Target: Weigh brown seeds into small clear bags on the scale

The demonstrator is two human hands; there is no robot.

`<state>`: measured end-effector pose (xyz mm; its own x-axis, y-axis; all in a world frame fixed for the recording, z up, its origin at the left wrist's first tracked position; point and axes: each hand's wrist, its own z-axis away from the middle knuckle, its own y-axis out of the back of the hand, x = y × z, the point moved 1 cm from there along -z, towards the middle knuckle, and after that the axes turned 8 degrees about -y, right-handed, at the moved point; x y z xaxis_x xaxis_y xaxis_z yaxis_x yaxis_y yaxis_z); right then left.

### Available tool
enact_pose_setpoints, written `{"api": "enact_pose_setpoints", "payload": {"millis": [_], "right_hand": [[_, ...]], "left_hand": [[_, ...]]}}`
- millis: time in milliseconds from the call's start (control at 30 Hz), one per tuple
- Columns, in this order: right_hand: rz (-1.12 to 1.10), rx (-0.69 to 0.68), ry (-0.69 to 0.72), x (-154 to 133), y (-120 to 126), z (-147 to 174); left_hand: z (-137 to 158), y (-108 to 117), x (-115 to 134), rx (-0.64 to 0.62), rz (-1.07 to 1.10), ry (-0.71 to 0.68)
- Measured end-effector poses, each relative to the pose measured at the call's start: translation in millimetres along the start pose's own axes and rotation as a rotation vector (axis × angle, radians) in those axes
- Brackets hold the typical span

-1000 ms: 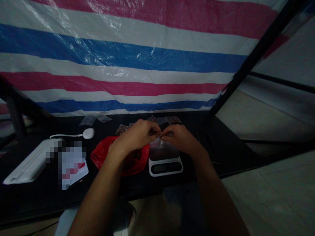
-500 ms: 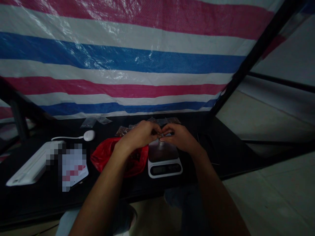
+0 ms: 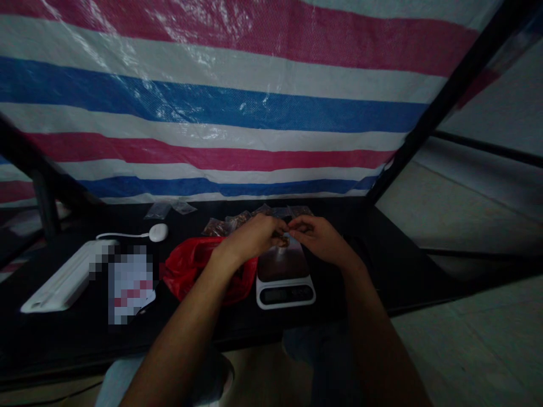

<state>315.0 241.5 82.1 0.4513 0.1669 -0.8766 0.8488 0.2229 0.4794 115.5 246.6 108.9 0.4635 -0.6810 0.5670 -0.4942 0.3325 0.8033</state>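
My left hand (image 3: 262, 233) and my right hand (image 3: 316, 234) meet over the back of a digital kitchen scale (image 3: 284, 270). Their fingertips are pinched close together. Just below them is a small clear bag (image 3: 283, 242) with something brown in it, its top edge at my fingers; its outline is hard to make out in the dim light. Left of the scale, partly behind my left forearm, lies an open red plastic bag (image 3: 186, 265) with dark contents. Behind my hands lie several small clear bags of brown pieces (image 3: 215, 227).
Flat clear bags (image 3: 159, 209) lie at the back left of the black table (image 3: 85, 345). A long white device (image 3: 63, 277), a white round-ended cable (image 3: 158, 232) and a blurred-out item (image 3: 129, 288) are on the left. A striped sheet (image 3: 237, 102) hangs behind.
The fingertips have shifted slightly right and drawn a little apart, showing more of the brown contents beneath. The camera view has moved slightly.
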Motion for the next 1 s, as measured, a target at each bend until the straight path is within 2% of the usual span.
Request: {"api": "enact_pose_setpoints", "payload": {"millis": [200, 367, 633, 867, 1000], "right_hand": [[0.001, -0.066, -0.042, 8, -1, 1], [-0.032, -0.045, -0.051, 5, -4, 1], [0.073, -0.062, -0.029, 4, -3, 1], [0.130, -0.021, 0.046, -3, -1, 5], [0.174, -0.031, 0.098, -9, 0, 10]], "left_hand": [[3, -2, 3, 0.068, 0.075, 0.025], [5, -3, 5, 0.072, 0.118, -0.006], [8, -11, -6, 0.109, 0.203, -0.024], [8, -9, -3, 0.147, 0.239, -0.022], [19, -1, -11, 0.221, 0.206, -0.029]]}}
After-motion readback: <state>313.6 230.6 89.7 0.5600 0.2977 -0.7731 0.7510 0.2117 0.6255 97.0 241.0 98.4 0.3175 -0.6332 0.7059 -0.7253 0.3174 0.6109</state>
